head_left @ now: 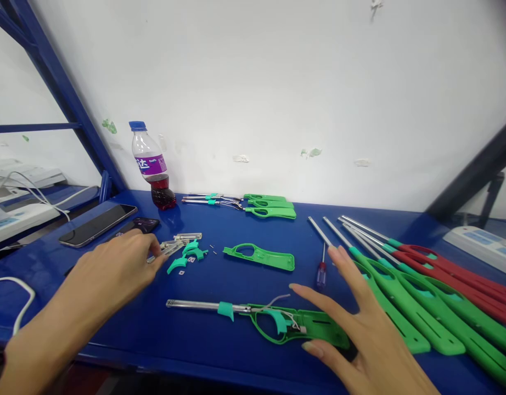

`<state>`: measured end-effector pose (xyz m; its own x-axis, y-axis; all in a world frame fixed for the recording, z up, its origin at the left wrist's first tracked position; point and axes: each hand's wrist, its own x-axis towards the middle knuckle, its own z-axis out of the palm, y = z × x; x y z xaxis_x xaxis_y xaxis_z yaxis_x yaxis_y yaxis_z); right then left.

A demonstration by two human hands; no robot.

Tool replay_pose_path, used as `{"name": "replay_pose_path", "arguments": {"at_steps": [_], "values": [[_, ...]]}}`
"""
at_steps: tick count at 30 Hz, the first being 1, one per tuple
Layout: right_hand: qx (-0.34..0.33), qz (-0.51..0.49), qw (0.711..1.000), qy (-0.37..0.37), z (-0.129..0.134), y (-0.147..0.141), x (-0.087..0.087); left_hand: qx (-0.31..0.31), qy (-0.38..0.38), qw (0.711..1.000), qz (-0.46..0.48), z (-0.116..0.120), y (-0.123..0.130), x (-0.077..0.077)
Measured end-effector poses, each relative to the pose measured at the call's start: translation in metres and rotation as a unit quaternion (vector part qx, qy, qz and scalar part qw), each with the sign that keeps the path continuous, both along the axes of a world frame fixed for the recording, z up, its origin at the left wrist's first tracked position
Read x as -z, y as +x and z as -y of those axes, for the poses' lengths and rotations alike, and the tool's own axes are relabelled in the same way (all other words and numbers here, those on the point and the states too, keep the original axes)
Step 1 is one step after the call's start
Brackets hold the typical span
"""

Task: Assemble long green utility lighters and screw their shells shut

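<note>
My left hand reaches over the pile of small clear parts, thumb and fingertips pinched together; what is between them is too small to make out. Teal triggers and tiny pale pieces lie just right of it. With fingers spread, my right hand hovers at the handle end of an opened green lighter, which has a metal tube, a teal trigger and loose wires. Behind it lies a separate green half-shell. A screwdriver rests beyond my right fingers.
Several green lighters and red lighters lie at the right. Three opened ones are by the wall. A bottle stands back left, near two phones. Blue table edge in front.
</note>
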<state>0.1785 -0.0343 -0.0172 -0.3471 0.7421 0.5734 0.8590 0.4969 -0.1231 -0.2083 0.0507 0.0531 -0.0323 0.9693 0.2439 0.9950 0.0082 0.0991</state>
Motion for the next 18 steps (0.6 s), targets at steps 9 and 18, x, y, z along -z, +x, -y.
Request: {"name": "replay_pose_path", "arguments": {"at_steps": [9,18], "values": [[-0.040,-0.032,0.996,0.070,-0.003,0.003,-0.001,0.246,0.060,0.956,0.150,0.040,0.084,0.014],[-0.143,-0.024,0.983,0.114,-0.008,0.006,-0.008,0.373,0.124,0.902,0.179,0.073,0.145,0.053]]}}
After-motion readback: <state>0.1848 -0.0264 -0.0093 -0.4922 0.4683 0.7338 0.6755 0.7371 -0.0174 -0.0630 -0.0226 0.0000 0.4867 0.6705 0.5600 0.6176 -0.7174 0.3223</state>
